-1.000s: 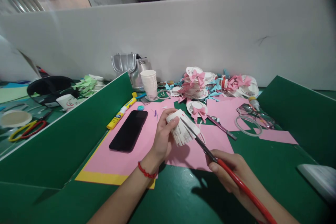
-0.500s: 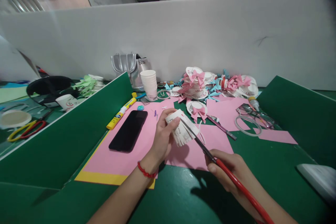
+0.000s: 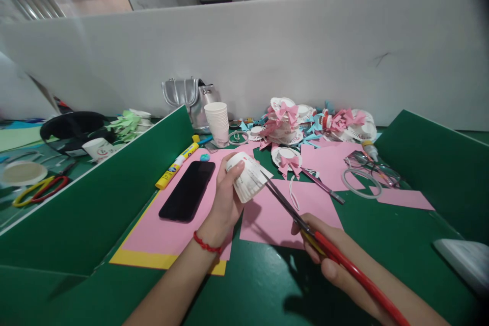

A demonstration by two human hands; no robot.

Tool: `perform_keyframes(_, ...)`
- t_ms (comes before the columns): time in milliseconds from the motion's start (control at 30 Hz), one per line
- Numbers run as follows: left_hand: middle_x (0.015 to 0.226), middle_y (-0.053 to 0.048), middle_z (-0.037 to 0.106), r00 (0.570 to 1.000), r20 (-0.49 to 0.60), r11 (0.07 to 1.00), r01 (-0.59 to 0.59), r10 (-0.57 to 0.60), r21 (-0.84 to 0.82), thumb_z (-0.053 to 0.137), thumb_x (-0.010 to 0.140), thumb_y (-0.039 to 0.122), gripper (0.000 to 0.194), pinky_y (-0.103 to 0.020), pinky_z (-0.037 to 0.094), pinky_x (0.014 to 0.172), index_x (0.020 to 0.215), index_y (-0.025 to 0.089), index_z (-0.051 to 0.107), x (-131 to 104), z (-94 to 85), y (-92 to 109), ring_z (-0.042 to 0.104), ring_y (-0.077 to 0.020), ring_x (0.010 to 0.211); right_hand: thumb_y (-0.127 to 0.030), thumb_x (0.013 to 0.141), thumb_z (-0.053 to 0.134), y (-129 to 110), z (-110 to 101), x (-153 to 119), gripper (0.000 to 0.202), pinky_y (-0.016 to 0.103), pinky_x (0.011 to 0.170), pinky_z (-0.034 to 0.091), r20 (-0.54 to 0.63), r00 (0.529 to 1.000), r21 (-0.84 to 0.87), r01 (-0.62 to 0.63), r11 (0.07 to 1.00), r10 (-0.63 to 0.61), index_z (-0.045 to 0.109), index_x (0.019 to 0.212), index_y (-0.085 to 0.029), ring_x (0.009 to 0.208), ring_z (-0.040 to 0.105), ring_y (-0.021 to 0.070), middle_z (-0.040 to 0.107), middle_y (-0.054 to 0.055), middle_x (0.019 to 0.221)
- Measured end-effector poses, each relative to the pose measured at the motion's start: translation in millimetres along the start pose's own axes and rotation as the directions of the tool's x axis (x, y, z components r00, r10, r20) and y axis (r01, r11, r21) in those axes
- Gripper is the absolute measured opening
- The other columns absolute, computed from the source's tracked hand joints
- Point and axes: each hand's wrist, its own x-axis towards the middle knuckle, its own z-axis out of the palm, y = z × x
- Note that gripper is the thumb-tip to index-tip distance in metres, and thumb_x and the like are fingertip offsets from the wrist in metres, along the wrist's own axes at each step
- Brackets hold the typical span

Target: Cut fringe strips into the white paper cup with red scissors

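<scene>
My left hand point(image 3: 226, 191) is closed round a white paper cup point(image 3: 250, 179) whose wall is cut into strips, with the thumb pressed on its printed side. In my right hand point(image 3: 324, 244) is a pair of scissors point(image 3: 287, 205) with red and yellow handles. Their blade tips point up and left and lie close to the cup's right edge; I cannot tell whether they touch it. Under the hands lies a sheet of pink paper point(image 3: 290, 229). A black phone point(image 3: 187, 191) rests on another pink sheet to the left.
Stacked paper cups point(image 3: 216, 125) stand at the back, before a silver bag point(image 3: 187, 99). Finished cup hats point(image 3: 284, 127) with pink and blue bows pile up behind. A yellow glue stick point(image 3: 176, 167) lies by the left green divider point(image 3: 114, 188). Glasses point(image 3: 385, 174) sit at the right.
My left hand has moved left with the cup and turned it. The scissors have come away from over the cup's wall to its right edge, and my right hand's grip has loosened.
</scene>
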Motion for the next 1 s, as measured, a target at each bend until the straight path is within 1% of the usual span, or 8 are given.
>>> perform_keyframes(133,0.086,-0.001,0.064,0.999,0.043,0.999,0.03,-0.031,0.014,0.076,0.065,0.03,0.039,-0.025,0.049,0.064,0.098,0.019,0.056,-2.3,-0.1,-1.3,0.06,-0.0131,0.072,-0.088,0.073,0.035,-0.4,-0.8,-0.2,0.073,0.028,0.047,0.018,0.003,1.0,-0.038,-0.016,0.999,0.016,0.05,0.105,-0.024,0.049,0.028,0.013,0.035,-0.006,0.062)
perform_keyframes(333,0.087,0.0,0.063,0.986,0.145,0.995,0.071,-0.08,0.065,0.077,0.065,0.029,0.039,-0.023,0.048,0.064,0.096,0.02,0.055,-9.1,2.6,-6.3,0.06,-0.0124,0.073,-0.087,0.075,0.034,-3.4,-3.7,0.6,0.07,0.026,0.048,0.022,0.045,0.999,-0.016,-0.024,1.0,0.025,0.047,0.099,-0.023,0.055,0.031,0.0138,0.041,-0.003,0.068)
perform_keyframes(433,0.085,0.001,0.061,0.985,0.138,0.994,0.097,-0.102,0.04,0.08,0.062,0.024,0.043,-0.022,0.049,0.066,0.098,0.021,0.056,-9.3,3.6,-6.4,0.059,-0.0109,0.072,-0.085,0.077,0.036,-4.7,-4.1,2.0,0.068,0.026,0.048,0.023,0.044,0.999,-0.009,-0.016,1.0,0.017,0.049,0.099,-0.022,0.053,0.032,0.0133,0.041,-0.004,0.066)
perform_keyframes(533,0.086,0.001,0.062,0.989,0.108,0.994,0.102,-0.104,0.023,0.082,0.058,0.023,0.05,-0.023,0.051,0.068,0.1,0.021,0.056,-8.7,4.7,-6.3,0.06,-0.011,0.073,-0.087,0.075,0.034,-3.5,-3.5,2.3,0.074,0.026,0.047,0.024,0.056,0.998,-0.009,-0.021,1.0,0.022,0.051,0.104,-0.021,0.05,0.033,0.0126,0.04,-0.005,0.064)
perform_keyframes(633,0.084,0.002,0.064,0.992,0.078,0.995,0.094,-0.096,0.029,0.084,0.056,0.026,0.051,-0.023,0.051,0.066,0.099,0.021,0.055,-8.3,5.4,-5.9,0.061,-0.0113,0.071,-0.09,0.072,0.031,0.1,-2.2,0.6,0.08,0.026,0.05,0.031,-0.007,0.999,-0.062,-0.034,0.998,0.034,0.05,0.11,-0.023,0.054,0.04,0.0144,0.047,-0.002,0.071)
perform_keyframes(700,0.082,0.002,0.064,0.994,0.068,0.995,0.085,-0.088,0.043,0.084,0.055,0.028,0.051,-0.023,0.051,0.063,0.097,0.022,0.055,-8.3,5.5,-5.3,0.061,-0.012,0.07,-0.09,0.071,0.034,1.9,-1.3,-1.0,0.079,0.028,0.055,0.037,-0.052,0.998,-0.106,-0.042,0.994,0.036,0.049,0.112,-0.024,0.059,0.046,0.0166,0.051,0.0,0.076)
perform_keyframes(800,0.079,0.002,0.064,0.995,0.063,0.996,0.075,-0.078,0.055,0.085,0.054,0.03,0.053,-0.023,0.051,0.061,0.097,0.022,0.056,-8.6,5.8,-4.8,0.061,-0.0124,0.068,-0.088,0.071,0.04,1.5,-1.1,-2.7,0.076,0.03,0.06,0.042,-0.066,0.996,-0.139,-0.062,0.988,0.053,0.05,0.114,-0.026,0.064,0.052,0.0193,0.053,0.001,0.079)
perform_keyframes(1000,0.082,0.002,0.062,0.998,0.054,0.998,0.028,-0.031,0.052,0.087,0.052,0.036,0.053,-0.021,0.051,0.064,0.094,0.021,0.059,-7.4,6.0,-8.3,0.06,-0.0108,0.07,-0.082,0.076,0.045,-1.8,-2.6,-4.8,0.068,0.028,0.056,0.045,-0.072,0.997,-0.131,-0.043,0.99,0.034,0.053,0.114,-0.027,0.065,0.057,0.0205,0.058,0.002,0.081)
